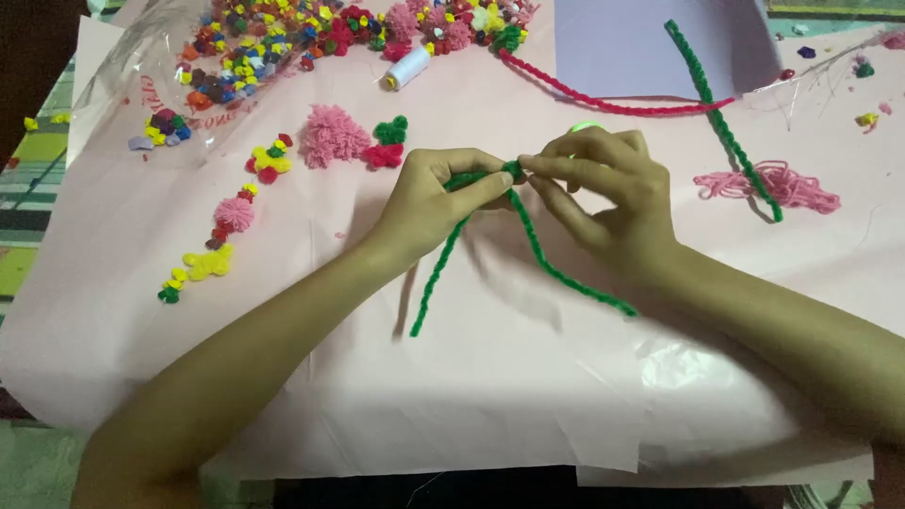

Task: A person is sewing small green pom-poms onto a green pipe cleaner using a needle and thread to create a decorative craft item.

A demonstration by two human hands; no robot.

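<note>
pink paper covers the counter. left hand and right hand both pinch one green yarn cord at its bend, two tails trailing toward us. looks light, soft, floppy; best gripped near the fold. beyond: a second green cord, one red cord, one white spool.

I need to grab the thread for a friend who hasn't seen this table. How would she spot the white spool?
Start at the pink paper sheet covering the table, then look along its far edge, where a heap of small colourful pom-poms lies. The white thread spool lies on its side at the heap's near edge: the only smooth white cylinder among fuzzy, colourful bits.
</note>
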